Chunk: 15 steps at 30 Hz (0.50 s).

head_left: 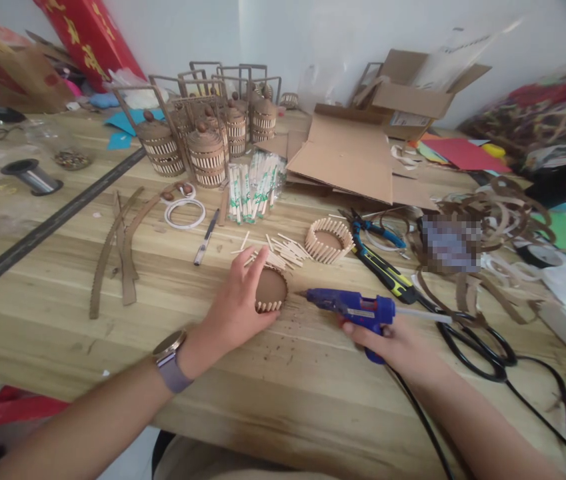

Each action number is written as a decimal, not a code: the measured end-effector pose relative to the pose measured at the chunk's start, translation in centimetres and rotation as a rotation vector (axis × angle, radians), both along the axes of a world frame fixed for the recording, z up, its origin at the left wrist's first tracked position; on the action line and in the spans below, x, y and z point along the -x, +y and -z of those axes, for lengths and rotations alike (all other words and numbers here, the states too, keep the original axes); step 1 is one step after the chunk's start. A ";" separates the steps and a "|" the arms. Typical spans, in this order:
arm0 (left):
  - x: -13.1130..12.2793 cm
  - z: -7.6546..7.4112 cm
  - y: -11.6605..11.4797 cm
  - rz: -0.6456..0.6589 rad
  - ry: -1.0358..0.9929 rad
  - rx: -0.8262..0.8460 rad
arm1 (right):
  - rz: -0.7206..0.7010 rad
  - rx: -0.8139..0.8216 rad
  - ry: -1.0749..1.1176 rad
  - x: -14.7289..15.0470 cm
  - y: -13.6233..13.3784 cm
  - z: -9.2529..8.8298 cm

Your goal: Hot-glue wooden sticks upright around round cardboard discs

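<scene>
My left hand (pixel 243 293), a watch on its wrist, is curled round the near-left side of a small round cardboard base (pixel 271 287). Short wooden sticks stand along part of that base's edge; my fingers hide its left side. In my right hand (pixel 387 343) is a blue hot glue gun (pixel 353 305), its nozzle pointing left at the base, a small gap apart. A clear glue stick pokes out of the gun's back. Just beyond the base lies a loose pile of short wooden sticks (pixel 287 252). A similar ring of sticks (pixel 329 240) stands to the right of the pile.
Several handled stick baskets (pixel 206 157) stand at the back, near wrapped stick bundles (pixel 255 190). Cardboard sheets (pixel 345 153) lie behind. To the right are pliers (pixel 375 233), a utility knife (pixel 385 270), black scissors (pixel 483 347) and brown strips. A pen-like knife (pixel 207 238) lies left.
</scene>
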<state>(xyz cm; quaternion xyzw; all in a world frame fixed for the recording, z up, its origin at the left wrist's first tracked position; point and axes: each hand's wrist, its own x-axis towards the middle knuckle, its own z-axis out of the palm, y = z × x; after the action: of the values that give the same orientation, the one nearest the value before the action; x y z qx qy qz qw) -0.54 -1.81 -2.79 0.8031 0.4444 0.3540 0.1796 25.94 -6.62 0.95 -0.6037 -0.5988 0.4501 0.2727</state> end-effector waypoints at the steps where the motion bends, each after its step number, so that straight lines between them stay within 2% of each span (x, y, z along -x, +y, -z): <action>1: 0.0 0.0 0.0 -0.004 0.004 0.005 | -0.035 -0.016 -0.024 0.3 0.0 0.0; 7: 0.0 -0.1 0.1 -0.003 0.018 -0.002 | -0.216 -0.241 -0.141 1.5 -0.1 0.0; 15: -0.1 -0.2 0.0 -0.011 0.032 0.003 | -0.186 -0.370 -0.259 1.5 -0.5 1.1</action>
<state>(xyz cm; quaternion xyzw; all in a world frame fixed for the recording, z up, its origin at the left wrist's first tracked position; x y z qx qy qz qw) -0.46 -1.78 -2.59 0.8058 0.4523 0.3414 0.1717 24.48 -7.16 -0.15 -0.5385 -0.7541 0.2746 0.2569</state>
